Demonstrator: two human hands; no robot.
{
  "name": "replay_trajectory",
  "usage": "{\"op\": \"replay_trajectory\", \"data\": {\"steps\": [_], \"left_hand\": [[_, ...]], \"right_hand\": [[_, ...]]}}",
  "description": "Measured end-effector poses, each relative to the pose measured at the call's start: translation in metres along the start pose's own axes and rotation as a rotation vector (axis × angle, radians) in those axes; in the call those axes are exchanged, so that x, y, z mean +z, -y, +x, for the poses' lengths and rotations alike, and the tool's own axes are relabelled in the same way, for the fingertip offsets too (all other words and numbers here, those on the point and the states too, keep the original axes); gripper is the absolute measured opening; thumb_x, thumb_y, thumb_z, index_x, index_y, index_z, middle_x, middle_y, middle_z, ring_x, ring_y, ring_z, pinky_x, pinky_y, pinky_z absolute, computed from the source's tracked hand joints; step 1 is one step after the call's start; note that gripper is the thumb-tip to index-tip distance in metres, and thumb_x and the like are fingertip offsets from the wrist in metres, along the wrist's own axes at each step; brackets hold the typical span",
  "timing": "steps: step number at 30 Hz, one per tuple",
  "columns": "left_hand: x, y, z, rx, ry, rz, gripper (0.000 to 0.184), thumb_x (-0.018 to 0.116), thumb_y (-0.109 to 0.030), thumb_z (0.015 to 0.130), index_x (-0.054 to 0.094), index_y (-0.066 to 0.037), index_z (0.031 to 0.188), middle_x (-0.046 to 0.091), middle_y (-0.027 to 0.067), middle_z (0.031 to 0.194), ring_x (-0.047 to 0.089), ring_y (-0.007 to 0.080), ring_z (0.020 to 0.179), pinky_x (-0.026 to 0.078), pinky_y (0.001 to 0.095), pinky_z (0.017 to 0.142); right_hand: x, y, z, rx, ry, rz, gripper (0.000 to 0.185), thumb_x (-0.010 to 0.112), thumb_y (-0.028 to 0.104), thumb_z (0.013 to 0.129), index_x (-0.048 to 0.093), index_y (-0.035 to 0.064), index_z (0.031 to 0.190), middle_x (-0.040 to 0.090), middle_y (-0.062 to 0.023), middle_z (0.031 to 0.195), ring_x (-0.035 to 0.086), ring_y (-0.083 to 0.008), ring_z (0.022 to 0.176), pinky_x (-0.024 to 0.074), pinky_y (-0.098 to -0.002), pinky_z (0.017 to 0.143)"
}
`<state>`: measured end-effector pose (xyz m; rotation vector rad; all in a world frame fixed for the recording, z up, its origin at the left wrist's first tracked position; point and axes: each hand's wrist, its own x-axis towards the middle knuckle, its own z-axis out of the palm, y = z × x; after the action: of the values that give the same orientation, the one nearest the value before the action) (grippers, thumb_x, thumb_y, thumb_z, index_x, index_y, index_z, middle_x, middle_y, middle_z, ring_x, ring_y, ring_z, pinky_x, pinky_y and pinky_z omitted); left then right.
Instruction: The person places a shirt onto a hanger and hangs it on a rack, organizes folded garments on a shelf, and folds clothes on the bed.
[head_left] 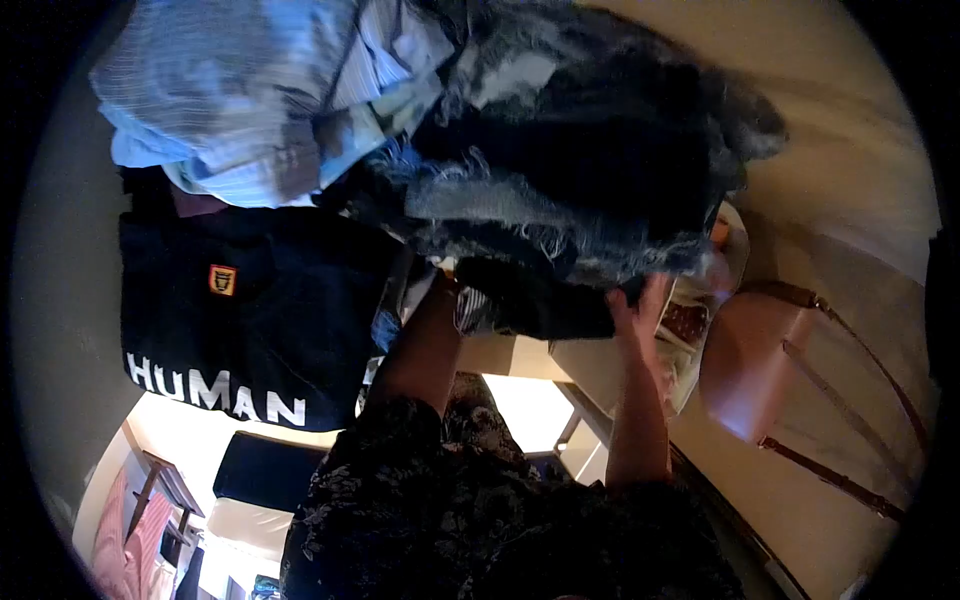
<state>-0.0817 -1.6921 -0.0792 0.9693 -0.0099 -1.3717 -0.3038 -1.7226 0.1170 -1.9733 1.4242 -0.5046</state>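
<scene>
Dark folded clothes [560, 290] lie between my two hands, under a pile of frayed dark denim [600, 170]. My right hand [642, 305] grips the right edge of the dark clothes, its thumb at the near side. My left forearm reaches in at the left of the same clothes; the left hand [447, 278] is mostly hidden beneath or behind the cloth, so its fingers do not show. Left of it lies a black garment [250, 320] with white lettering and a small orange patch. Light blue striped clothes [240, 100] are heaped above that.
A tan bag [755, 360] with brown straps lies at the right. Beside my right hand is an open container [735, 245] with small items inside. At the lower left are pink striped cloth [145, 530] and a dark box-like object [265, 468].
</scene>
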Motion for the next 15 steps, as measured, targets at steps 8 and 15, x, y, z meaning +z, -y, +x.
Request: {"op": "replay_trajectory", "data": {"steps": [8,15], "left_hand": [[-0.051,-0.011,-0.094,-0.036,-0.198,0.669,0.033,0.044,-0.031,0.092,0.057,-0.006,0.11,0.06,0.0044,0.109,0.056,0.0201,0.101,0.045,0.0346,0.086],[0.106,-0.083,-0.221,1.174,-0.28,0.95,0.033,0.061,-0.012,0.073,0.056,-0.003,0.104,0.051,0.0172,0.108,0.049,0.0375,0.102,0.038,0.0464,0.087]], "right_hand": [[-0.014,0.069,-0.016,-0.242,-0.313,-0.25,0.099,0.08,0.029,0.058,0.023,0.0111,0.138,0.02,-0.0204,0.141,0.019,-0.041,0.131,0.0171,-0.051,0.107],[-0.031,0.19,0.012,-0.612,0.134,-0.788,0.078,0.074,0.023,0.066,0.038,0.0252,0.135,0.03,-0.0055,0.142,0.022,-0.0391,0.13,0.0145,-0.0646,0.101]]}}
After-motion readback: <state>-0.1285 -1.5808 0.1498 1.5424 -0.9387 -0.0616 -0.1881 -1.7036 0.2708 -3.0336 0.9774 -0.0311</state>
